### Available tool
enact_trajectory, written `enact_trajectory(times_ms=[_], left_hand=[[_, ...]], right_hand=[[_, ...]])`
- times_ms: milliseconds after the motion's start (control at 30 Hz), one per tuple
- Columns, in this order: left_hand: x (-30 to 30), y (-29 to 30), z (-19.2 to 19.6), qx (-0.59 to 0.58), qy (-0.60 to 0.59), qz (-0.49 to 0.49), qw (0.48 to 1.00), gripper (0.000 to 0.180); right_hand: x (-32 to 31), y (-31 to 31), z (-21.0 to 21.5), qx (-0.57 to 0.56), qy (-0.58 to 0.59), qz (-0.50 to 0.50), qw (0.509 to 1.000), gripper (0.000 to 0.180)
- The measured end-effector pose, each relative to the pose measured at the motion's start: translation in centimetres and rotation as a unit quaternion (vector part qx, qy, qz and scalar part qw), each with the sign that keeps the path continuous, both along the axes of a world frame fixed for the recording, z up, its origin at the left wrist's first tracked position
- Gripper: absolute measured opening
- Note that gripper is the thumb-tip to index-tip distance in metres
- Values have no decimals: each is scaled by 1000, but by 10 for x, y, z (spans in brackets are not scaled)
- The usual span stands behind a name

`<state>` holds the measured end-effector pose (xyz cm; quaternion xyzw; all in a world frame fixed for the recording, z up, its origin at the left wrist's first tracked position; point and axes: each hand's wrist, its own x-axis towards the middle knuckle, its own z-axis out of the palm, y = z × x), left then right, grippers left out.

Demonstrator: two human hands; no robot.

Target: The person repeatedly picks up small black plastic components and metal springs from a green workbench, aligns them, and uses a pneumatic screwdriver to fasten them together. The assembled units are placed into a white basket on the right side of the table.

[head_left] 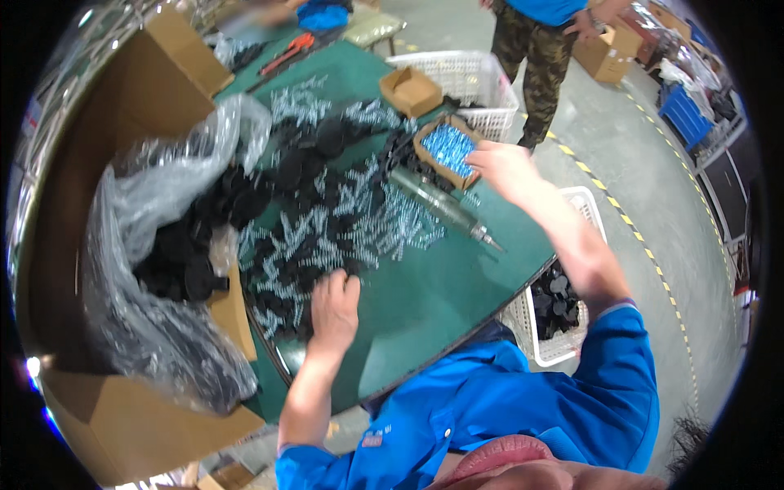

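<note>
Reaching our right hand [502, 167] into the screw box [445, 149], grip unclear, left hand [333, 306] curled loosely over black caps [282, 261]; we'd best pinch few.

floor [653, 163]: grey concrete, yellow-black hazard line | table [433, 286]: green top | white baskets [474, 82] beside table

Green table [441, 286]; black parts [286, 245]; silvery springs [384, 220]; blue sleeves [612, 359]; brown cartons [139, 82].
</note>
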<state>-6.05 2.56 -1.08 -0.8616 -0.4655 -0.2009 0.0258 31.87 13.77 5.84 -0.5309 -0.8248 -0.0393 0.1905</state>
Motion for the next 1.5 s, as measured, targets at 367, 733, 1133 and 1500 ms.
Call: enact_trajectory(times_ms=[367,733,1133,1500], left_hand=[[-2,-20,6,-50,-79,-65,993,10],[109,18,29,-37,-154,-261,952,21],[189,98,5,-3,-76,-347,935,16],[195,71,-15,6,-192,-306,933,29]], right_hand=[[-33,71,-25,-52,-157,-107,980,13],[-22,-3,-7,-170,443,-15,880,15],[52,-157,-65,-209,641,-122,728,20],[32,-191,-96,81,209,-187,956,12]])
